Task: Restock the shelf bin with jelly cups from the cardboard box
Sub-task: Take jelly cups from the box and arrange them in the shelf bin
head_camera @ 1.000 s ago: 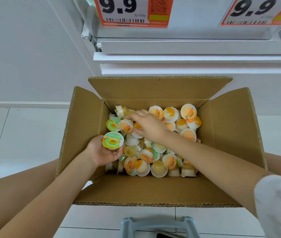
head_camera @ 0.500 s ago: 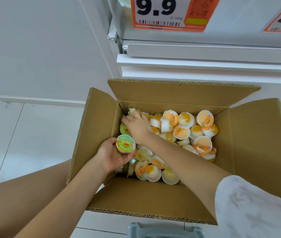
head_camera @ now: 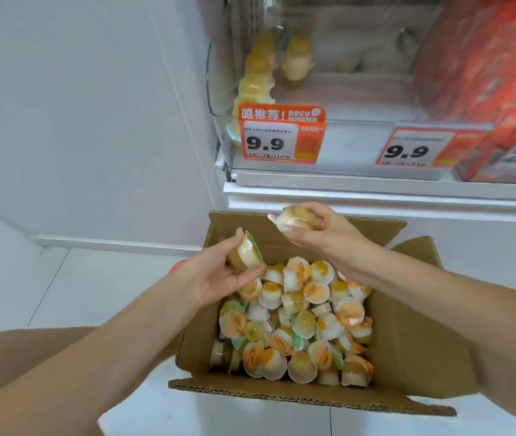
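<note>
An open cardboard box [head_camera: 414, 347] on the floor holds several small jelly cups [head_camera: 300, 322] with orange and green lids. My left hand [head_camera: 218, 275] grips one jelly cup [head_camera: 248, 253] with a green-edged lid, raised above the box's left side. My right hand [head_camera: 322, 231] holds a pale jelly cup [head_camera: 291, 218] over the box's far flap. Above, a clear shelf bin [head_camera: 344, 99] holds a few yellowish jelly cups [head_camera: 263, 70] at its left end; most of its floor shows bare.
Orange 9.9 price tags [head_camera: 281, 141] hang on the bin's front edge. Red packets [head_camera: 495, 58] fill the neighbouring bin on the right. A white wall stands on the left, and white floor tiles surround the box.
Both hands have risen out of the box, each with a jelly cup. The view has tilted upward, so the shelf bin now shows.
</note>
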The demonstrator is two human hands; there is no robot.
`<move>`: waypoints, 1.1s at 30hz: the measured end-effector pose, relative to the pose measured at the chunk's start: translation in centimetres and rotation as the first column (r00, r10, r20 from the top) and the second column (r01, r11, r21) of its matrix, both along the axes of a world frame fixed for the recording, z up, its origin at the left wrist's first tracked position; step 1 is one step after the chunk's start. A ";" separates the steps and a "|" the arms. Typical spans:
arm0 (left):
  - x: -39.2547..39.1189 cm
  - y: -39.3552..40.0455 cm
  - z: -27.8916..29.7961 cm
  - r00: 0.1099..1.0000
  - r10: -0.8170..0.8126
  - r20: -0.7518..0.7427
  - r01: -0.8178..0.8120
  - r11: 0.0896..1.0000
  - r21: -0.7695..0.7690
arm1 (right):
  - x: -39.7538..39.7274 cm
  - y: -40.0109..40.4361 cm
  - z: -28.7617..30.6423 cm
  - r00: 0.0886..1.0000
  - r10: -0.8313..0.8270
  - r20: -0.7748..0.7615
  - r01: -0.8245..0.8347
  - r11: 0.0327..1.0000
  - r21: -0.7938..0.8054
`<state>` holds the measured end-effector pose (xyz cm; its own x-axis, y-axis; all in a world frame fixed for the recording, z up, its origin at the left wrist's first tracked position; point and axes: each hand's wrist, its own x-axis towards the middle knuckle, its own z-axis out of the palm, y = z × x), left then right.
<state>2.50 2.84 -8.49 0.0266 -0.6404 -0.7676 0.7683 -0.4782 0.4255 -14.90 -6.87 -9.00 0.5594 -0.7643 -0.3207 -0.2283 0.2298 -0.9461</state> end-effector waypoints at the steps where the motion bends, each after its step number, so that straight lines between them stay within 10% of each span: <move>1: -0.4 -0.5 1.7 1.000 -0.017 0.001 0.017 0.998 -0.058 | -0.4 0.2 1.9 0.998 0.003 0.069 -0.003 1.000 -0.009; 11: -3.1 -3.5 11.2 0.964 -0.265 0.020 0.232 0.801 -0.552 | -2.7 -0.4 11.3 0.981 0.138 0.137 -0.061 0.885 -0.461; 33: -4.3 -6.4 12.8 0.955 -0.294 0.041 0.275 0.827 -0.490 | -3.2 -3.6 14.8 0.997 0.054 -0.064 -0.082 0.774 -0.628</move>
<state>-1.78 -3.60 4.31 -0.2353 -0.9054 -0.3534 0.6488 -0.4171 0.6365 -18.07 -10.46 5.78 0.6151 -0.7639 0.1953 -0.2613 -0.4312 -0.8636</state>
